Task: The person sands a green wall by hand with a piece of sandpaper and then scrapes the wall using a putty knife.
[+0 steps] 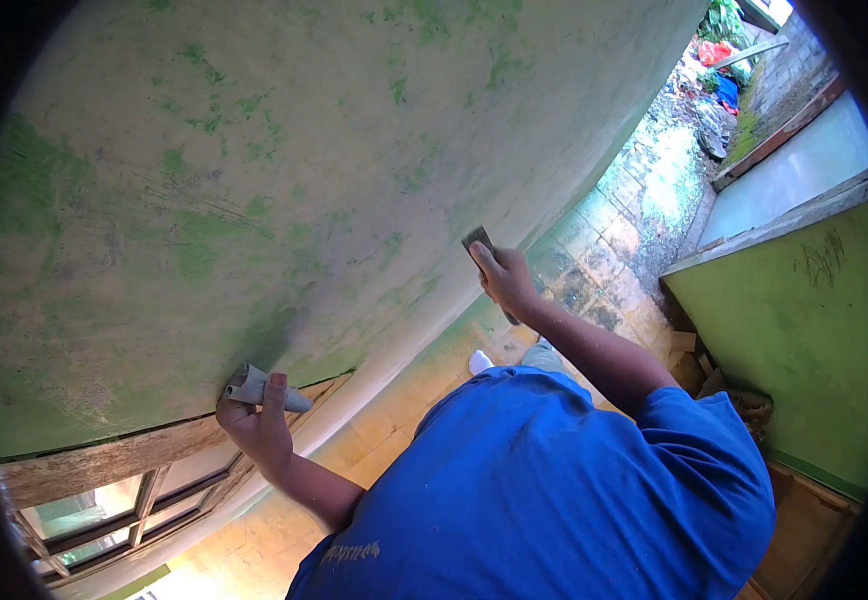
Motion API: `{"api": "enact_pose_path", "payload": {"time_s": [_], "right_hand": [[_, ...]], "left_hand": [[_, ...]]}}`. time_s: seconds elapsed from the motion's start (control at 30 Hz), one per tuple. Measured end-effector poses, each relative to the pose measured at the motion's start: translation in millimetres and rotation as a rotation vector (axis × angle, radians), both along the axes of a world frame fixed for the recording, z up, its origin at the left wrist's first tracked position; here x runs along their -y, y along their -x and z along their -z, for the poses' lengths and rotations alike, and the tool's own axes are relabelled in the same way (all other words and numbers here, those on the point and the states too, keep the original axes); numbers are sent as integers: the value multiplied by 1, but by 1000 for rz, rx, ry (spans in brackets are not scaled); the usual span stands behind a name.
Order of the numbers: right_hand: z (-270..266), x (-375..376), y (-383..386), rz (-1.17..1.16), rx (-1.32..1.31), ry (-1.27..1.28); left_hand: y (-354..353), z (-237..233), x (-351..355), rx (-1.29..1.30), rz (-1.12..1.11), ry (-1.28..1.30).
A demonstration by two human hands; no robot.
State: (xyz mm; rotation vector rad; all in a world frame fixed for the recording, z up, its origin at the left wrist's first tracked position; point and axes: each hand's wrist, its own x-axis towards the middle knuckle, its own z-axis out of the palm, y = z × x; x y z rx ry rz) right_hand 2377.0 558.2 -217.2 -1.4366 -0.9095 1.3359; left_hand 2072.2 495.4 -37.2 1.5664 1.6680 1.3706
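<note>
Pad [477, 241], dark, thin and probably light, sat pressed to the wall [254, 150] at right, right hand [506, 282] clamped round its lower end, where I'd hold it; left hand [259, 425] clutched a grey roll [252, 384].

wall [254, 150]: fills upper left. window [104, 500]: set in wall, lower left, beside left hand [259, 425]. roll [254, 388]: in left hand, against wall at window frame edge. right hand [506, 282]: further along wall, pad [478, 240] under fingers, on wall. floor [594, 250]: right of wall. shoe [480, 361]: on floor by wall foot. second wall [794, 330]: far right, across floor.
</note>
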Motion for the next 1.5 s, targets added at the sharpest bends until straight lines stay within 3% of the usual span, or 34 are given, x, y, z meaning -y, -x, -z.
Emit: {"api": "enact_pose_path", "payload": {"time_s": [0.17,0.27,0.43,0.57,0.63,0.67,0.77,0.83,0.97,1.03,1.13,1.23,1.33,1.5], "right_hand": [[-7,-11,8,-20,106,31],[-8,-17,11,43,-53,-38],[13,7,2,-4,91,33],[-9,-8,7,15,160,39],[-20,-20,13,38,-109,-24],[-20,-19,12,44,-109,-25],[-12,-7,2,24,-51,-18],[8,4,-2,3,132,20],[2,-7,4,-1,124,71],[-25,-26,12,48,-100,-125],[-39,-16,5,25,-155,-40],[-17,-2,-2,23,-42,12],[-9,3,0,-38,-103,126],[-48,-19,6,-14,-260,-10]], "left_hand": [[-3,0,-2,25,-2,1],[-7,-4,-3,41,-26,-1],[-8,-2,-3,49,-38,-39],[-5,-1,-3,65,-39,-34],[-3,-1,-1,45,-1,19],[-3,1,-2,56,-18,-7],[-2,3,-2,50,-35,-38],[-2,2,-3,29,-30,-56],[-4,0,-3,48,-14,-18],[-5,-1,0,44,-13,4],[-8,-2,-2,54,5,-15],[-11,-3,-3,53,-39,-46],[-10,-4,-4,55,-3,-58],[-12,-7,-3,45,25,-42]]}}
